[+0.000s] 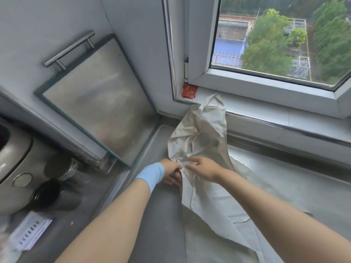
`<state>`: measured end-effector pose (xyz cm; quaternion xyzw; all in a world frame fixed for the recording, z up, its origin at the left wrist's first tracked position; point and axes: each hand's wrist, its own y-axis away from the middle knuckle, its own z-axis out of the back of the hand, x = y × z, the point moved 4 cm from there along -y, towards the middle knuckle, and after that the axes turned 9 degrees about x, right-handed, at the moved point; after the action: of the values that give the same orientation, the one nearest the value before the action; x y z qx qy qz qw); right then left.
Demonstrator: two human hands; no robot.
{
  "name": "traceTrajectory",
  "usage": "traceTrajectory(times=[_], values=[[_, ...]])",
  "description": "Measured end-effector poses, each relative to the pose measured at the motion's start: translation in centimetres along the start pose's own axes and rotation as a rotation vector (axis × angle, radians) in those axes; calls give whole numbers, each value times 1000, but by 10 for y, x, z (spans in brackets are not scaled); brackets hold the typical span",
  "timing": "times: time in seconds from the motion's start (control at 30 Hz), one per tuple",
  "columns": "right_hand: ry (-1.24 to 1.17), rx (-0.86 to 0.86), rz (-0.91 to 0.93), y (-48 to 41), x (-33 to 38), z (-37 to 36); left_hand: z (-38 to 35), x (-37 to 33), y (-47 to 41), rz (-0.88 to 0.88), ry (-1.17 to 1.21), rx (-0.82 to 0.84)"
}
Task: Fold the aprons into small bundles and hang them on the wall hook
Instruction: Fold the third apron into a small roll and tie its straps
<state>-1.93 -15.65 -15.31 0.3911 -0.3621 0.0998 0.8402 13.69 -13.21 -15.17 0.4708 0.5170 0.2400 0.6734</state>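
Apron [199,133]: crumpled, trailing from the sill [266,108] onto the tabletop [163,215], unfolded.
Left hand [170,172]: curled round its edge, anchoring it.
Right hand [204,168]: fingers loosely spread on the apron, probably to gather it.

Grey countertop [163,215] beneath a daylit window [275,44], steel-fronted cabinet door [98,103] with bar handle [69,49] alongside.

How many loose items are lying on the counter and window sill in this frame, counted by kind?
cream apron: 1
red packet on the sill: 1
metal containers: 2
printed paper: 1
Total: 5
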Motion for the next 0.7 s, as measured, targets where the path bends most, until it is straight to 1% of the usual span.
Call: traceTrajectory(times=[0.07, 0.13, 0.17, 0.2, 0.27, 0.3, 0.37, 0.43, 0.47, 0.5, 0.53, 0.57, 0.6, 0.63, 0.67, 0.7], values=[[-200, -41, 94, 10, 2, 16, -7, -17, 0, -126, 204, 54], [-295, -33, 122, 23, 3, 30, -17, -34, -5, -234, 299, 118], [-276, -43, 93, 28, 1, 38, -23, -40, -7, -264, 306, 151], [-189, -90, 54, 34, -2, 47, -29, -44, -10, -282, 283, 164], [71, -226, -38, 38, -14, 63, -38, -51, -11, -322, 221, 125], [177, -284, -82, 40, -19, 69, -39, -52, -13, -361, 204, 69], [324, -357, -154, 40, -28, 72, -34, -52, -11, -446, 211, -102], [494, -405, -157, 37, -33, 63, -18, -45, -9, -436, 80, -361], [610, -471, -106, 36, -30, 56, -8, -40, -8, -393, -10, -493], [714, -537, -23, 35, -26, 49, 0, -36, -5, -340, -80, -586], [783, -582, 100, 34, -20, 39, 8, -31, -5, -280, -124, -625], [819, -577, 230, 31, -14, 28, 14, -28, -8, -221, -165, -615], [848, -515, 329, 24, -10, 15, 19, -24, -13, -159, -200, -576], [882, -395, 358, 15, -11, 1, 22, -21, -21, -121, -218, -528], [916, -272, 316, 6, -15, -9, 26, -20, -28, -104, -215, -483], [923, -175, 223, -1, -20, -15, 30, -18, -39, -99, -209, -449]])
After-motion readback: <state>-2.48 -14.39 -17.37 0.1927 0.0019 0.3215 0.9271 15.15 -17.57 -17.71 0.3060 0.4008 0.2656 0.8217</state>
